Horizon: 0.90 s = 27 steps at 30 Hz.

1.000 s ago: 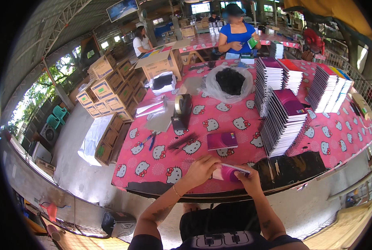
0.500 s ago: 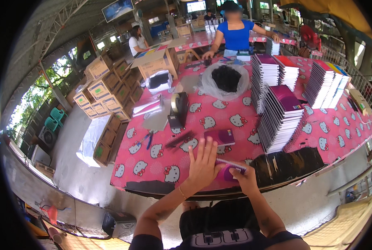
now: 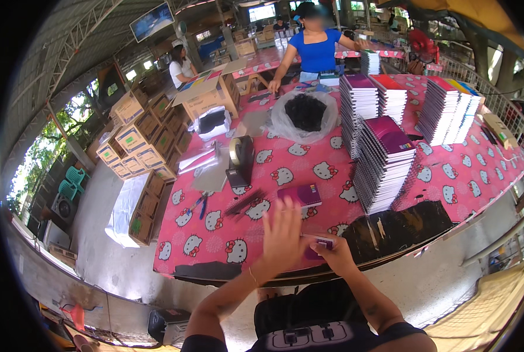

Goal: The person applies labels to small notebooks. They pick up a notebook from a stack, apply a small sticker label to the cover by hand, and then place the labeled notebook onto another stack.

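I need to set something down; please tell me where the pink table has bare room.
One bare patch of the pink table cover lies left of the left hand, nearer the front edge than the blue-handled tool. Another lies between the tape dispenser and front purple notebook stack, beyond the flat notebook. Crowded: behind that stack, with more stacks close together.

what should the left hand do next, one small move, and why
Probably close the left hand gently on the purple notebook: the right hand holds it, thumb on top, while the left is open with fingers raised, so a second grip would likely steady it. Whether the left touches it is unclear.
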Available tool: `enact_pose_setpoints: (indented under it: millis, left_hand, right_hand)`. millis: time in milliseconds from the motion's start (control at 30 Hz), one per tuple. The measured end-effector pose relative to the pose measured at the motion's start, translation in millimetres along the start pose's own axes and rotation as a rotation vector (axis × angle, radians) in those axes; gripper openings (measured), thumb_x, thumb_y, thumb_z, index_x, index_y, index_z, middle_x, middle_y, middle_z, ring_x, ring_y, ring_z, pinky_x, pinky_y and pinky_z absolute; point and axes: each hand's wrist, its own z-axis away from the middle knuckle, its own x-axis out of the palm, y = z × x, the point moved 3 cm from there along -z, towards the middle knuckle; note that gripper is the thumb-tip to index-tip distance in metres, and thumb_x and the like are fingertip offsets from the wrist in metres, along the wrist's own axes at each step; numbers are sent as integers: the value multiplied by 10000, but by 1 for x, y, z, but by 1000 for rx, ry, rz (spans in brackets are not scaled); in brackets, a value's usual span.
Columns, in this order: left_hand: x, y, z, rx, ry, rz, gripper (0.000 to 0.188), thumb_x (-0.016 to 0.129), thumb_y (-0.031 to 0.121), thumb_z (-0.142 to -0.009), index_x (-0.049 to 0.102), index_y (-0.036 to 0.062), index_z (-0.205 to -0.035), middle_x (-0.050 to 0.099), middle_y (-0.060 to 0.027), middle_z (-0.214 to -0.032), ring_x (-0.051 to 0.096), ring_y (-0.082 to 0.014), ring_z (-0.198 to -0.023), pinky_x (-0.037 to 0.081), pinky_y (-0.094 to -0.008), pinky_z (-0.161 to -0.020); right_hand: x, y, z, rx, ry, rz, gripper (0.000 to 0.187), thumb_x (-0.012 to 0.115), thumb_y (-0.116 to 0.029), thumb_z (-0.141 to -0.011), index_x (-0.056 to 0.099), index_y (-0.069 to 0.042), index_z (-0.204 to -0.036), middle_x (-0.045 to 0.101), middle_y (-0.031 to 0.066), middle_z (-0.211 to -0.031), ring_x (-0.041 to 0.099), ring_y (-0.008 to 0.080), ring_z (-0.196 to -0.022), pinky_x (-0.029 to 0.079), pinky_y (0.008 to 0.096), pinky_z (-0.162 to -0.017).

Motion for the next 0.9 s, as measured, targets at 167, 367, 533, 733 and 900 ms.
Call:
enact_pose_setpoints:
  millis: [167,367,533,733,900]
  left_hand:
    - [27,21,37,138,-84,172,914,453,638,-931,339,-93,-1467,329,-328,-1525,283,-472,-1454,217,-687,-1114]
    - [1,15,-4,86,-46,102,866,536,584,-908,389,-67,-1460,373,-268,-1536,333,-402,-1452,207,-635,-1148]
    - [18,30,34,99,58,270,662,620,433,-941,469,-12,-1407,488,-208,-1451,461,-337,-1362,230,-594,-1162]
    - [31,-4,1,218,4,324,384,697,287,-899,617,64,-1201,642,-74,-1182,622,-238,-1108,230,-570,-1170]
    - [37,31,36,132,-9,266,703,585,451,-943,432,-11,-1449,438,-214,-1496,417,-383,-1393,210,-614,-1161]
  right_hand:
    - [-9,-12,-6,78,49,-57,344,648,-2,-933,643,22,-1276,723,62,-1085,639,89,-946,527,262,-868]
    - [0,3,-7,71,-33,-94,410,669,0,-915,617,7,-1322,722,51,-1075,631,74,-953,530,256,-851]
    - [-17,4,-14,-74,70,27,321,681,-22,-914,669,-4,-1234,730,54,-1024,631,70,-920,525,269,-855]
    - [-22,33,-18,116,-149,184,271,701,-43,-898,688,6,-1164,728,45,-946,594,74,-876,512,276,-816]
    - [-20,34,-18,20,-94,288,319,695,-73,-894,676,-16,-1208,740,128,-1000,670,139,-909,529,323,-820]
